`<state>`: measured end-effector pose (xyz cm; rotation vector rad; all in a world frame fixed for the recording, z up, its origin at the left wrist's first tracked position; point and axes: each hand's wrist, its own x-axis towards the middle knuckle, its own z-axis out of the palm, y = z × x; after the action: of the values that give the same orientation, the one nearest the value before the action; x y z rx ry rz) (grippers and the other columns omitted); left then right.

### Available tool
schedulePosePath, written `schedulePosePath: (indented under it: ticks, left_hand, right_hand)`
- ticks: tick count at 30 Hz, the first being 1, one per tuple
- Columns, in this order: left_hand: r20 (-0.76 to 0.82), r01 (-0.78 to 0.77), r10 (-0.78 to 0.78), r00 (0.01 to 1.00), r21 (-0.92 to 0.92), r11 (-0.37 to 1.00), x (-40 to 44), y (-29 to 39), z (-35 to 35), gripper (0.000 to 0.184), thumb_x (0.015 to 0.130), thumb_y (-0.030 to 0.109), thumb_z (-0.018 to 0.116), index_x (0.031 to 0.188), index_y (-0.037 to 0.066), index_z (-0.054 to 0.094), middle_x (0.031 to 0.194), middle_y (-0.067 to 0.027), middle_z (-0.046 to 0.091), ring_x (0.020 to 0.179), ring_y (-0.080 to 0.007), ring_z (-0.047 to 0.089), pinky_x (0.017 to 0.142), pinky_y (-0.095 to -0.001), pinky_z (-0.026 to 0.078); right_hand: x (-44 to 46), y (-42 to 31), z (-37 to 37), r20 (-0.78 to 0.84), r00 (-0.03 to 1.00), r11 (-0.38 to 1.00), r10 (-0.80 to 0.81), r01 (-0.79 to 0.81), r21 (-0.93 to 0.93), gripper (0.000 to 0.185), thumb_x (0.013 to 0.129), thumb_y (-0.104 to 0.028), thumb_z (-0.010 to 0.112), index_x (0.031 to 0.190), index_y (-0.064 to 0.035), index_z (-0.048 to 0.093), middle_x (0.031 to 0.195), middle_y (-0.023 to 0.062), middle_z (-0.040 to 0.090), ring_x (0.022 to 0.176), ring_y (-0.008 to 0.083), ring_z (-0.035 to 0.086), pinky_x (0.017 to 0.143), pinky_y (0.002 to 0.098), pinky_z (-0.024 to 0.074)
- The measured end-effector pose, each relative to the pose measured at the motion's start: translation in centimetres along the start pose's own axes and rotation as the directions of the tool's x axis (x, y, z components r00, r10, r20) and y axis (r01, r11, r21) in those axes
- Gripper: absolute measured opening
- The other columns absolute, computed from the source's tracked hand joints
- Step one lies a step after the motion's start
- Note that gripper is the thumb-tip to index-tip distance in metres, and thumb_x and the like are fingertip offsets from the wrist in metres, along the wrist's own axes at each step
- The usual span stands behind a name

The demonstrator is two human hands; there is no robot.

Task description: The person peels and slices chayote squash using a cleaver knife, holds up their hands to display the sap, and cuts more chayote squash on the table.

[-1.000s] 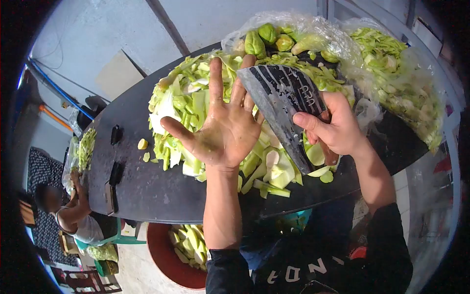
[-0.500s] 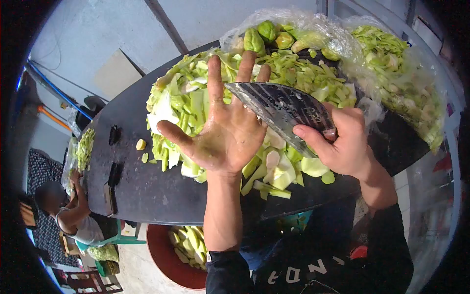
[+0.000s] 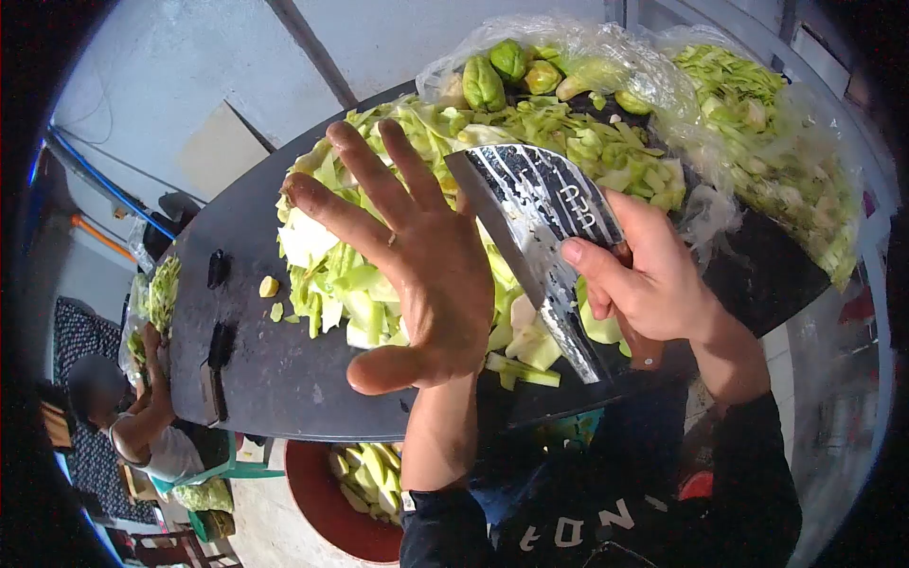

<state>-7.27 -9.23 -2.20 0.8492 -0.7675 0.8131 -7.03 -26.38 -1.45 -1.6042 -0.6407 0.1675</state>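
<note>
My right hand (image 3: 649, 270) grips a broad cleaver (image 3: 535, 218) with a dark, white-striped blade and a brown wooden handle. The blade tilts across the middle of the view, its upper left corner close to my left hand (image 3: 412, 256). That hand is raised with the fingers spread and holds nothing; some of its fingers are partly hidden by the blade. Behind and below both hands lies a heap of pale green sliced vegetable (image 3: 355, 284) on the dark table (image 3: 294, 379).
Whole green chayotes (image 3: 484, 83) lie in clear plastic at the back. A plastic bag of slices (image 3: 757, 142) is at the right. A red tub (image 3: 317, 502) with pieces stands below the front edge. At the far left, another person (image 3: 147, 426) sits handling greens.
My left hand has turned and its spread fingers now lean to the left. The cleaver has rotated in my right hand, so that its broad striped face shows again.
</note>
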Motion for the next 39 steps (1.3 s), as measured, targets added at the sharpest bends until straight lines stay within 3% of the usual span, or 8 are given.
schedulePosePath:
  ticks: [9, 14, 19, 22, 24, 28, 31, 39]
  left_hand:
    - [0.048, -0.043, 0.037, 0.998, 0.137, 0.99, -0.5, -0.9, 0.1, 0.122, 0.064, 0.097, 0.037, 0.155, 0.029, -0.007, 0.162, -0.0115, -0.002, 0.148, -0.0345, -0.001, 0.117, -0.0531, 0.002]
    - [0.052, -0.08, 0.071, 0.996, 0.206, 0.975, -0.1, -0.9, 0.1, 0.121, 0.064, 0.098, 0.031, 0.155, 0.027, -0.007, 0.161, -0.0144, -0.001, 0.148, -0.035, -0.002, 0.117, -0.0491, -0.006]
    - [0.075, -0.136, 0.124, 0.989, 0.196, 0.971, 0.2, -0.5, 0.0, 0.12, 0.064, 0.098, 0.027, 0.155, 0.027, -0.007, 0.161, -0.0161, 0.0, 0.148, -0.0352, -0.003, 0.117, -0.0466, -0.01]
    - [0.071, -0.116, 0.105, 0.992, 0.171, 0.978, 0.2, 0.0, -0.1, 0.12, 0.064, 0.098, 0.03, 0.155, 0.028, -0.006, 0.162, -0.0142, 0.0, 0.148, -0.0352, -0.002, 0.117, -0.0492, -0.006]
    - [0.026, -0.104, 0.103, 0.994, 0.05, 0.993, 0.1, -0.1, 0.1, 0.119, 0.065, 0.097, 0.034, 0.155, 0.03, -0.005, 0.162, -0.0119, 0.0, 0.148, -0.0349, -0.002, 0.117, -0.0523, -0.001]
    - [0.016, -0.062, 0.061, 0.998, 0.059, 0.996, -0.2, -0.2, 0.6, 0.119, 0.064, 0.096, 0.037, 0.155, 0.032, -0.005, 0.162, -0.01, 0.0, 0.148, -0.0345, -0.001, 0.117, -0.0545, 0.003]
    - [-0.046, -0.036, 0.045, 0.998, 0.18, 0.983, -0.2, -0.4, 1.5, 0.121, 0.063, 0.097, 0.037, 0.155, 0.031, -0.005, 0.162, -0.0109, 0.0, 0.148, -0.0342, -0.001, 0.117, -0.0539, 0.002]
    - [0.125, -0.107, 0.069, 0.99, 0.331, 0.938, -0.4, -0.9, 0.2, 0.128, 0.06, 0.1, 0.032, 0.153, 0.026, -0.016, 0.161, -0.0157, -0.009, 0.148, -0.0366, -0.008, 0.116, -0.0544, -0.002]
  right_hand:
    - [0.0, 0.2, 0.6, 0.058, 0.997, 0.994, 0.05, -0.055, 0.095, 0.014, 0.095, -0.007, 0.055, 0.104, 0.0037, 0.053, 0.068, 0.0028, 0.059, 0.047, 0.0071, 0.055, 0.042, 0.0249, 0.0447]
    - [0.2, 0.4, 0.0, 0.21, 0.967, 0.932, 0.147, -0.207, 0.299, 0.011, 0.098, -0.011, 0.054, 0.101, -0.0013, 0.051, 0.059, -0.0002, 0.05, 0.045, 0.0078, 0.05, 0.041, 0.0262, 0.0433]
    - [0.6, 0.1, -0.1, 0.239, 0.932, 0.814, 0.272, -0.356, 0.46, 0.012, 0.097, -0.014, 0.056, 0.099, -0.0038, 0.05, 0.057, -0.0013, 0.047, 0.044, 0.0085, 0.047, 0.042, 0.0278, 0.0444]
    - [0.7, 0.1, 0.4, 0.195, 0.944, 0.808, 0.265, -0.328, 0.49, 0.011, 0.097, -0.013, 0.056, 0.097, -0.0042, 0.05, 0.056, -0.0016, 0.046, 0.044, 0.0085, 0.047, 0.042, 0.0279, 0.0446]
    - [0.8, 0.5, 0.5, 0.149, 0.968, 0.893, 0.203, -0.246, 0.378, 0.01, 0.097, -0.012, 0.055, 0.094, -0.0038, 0.05, 0.056, -0.0015, 0.047, 0.044, 0.0084, 0.048, 0.042, 0.0275, 0.0443]
    - [0.5, 0.6, 0.9, 0.112, 0.983, 0.937, 0.145, -0.173, 0.303, 0.009, 0.097, -0.009, 0.054, 0.093, -0.002, 0.05, 0.055, -0.0008, 0.048, 0.043, 0.0081, 0.05, 0.04, 0.0262, 0.0426]
    - [0.4, 1.1, 1.0, 0.101, 0.988, 0.945, 0.116, -0.141, 0.294, 0.009, 0.097, -0.009, 0.055, 0.094, -0.0021, 0.05, 0.056, -0.0007, 0.048, 0.043, 0.008, 0.049, 0.039, 0.0263, 0.0425]
    - [0.7, 1.3, 0.8, 0.191, 0.958, 0.846, 0.214, -0.28, 0.455, 0.015, 0.097, -0.017, 0.058, 0.094, -0.0064, 0.049, 0.056, -0.0017, 0.044, 0.042, 0.0096, 0.047, 0.04, 0.0282, 0.0435]
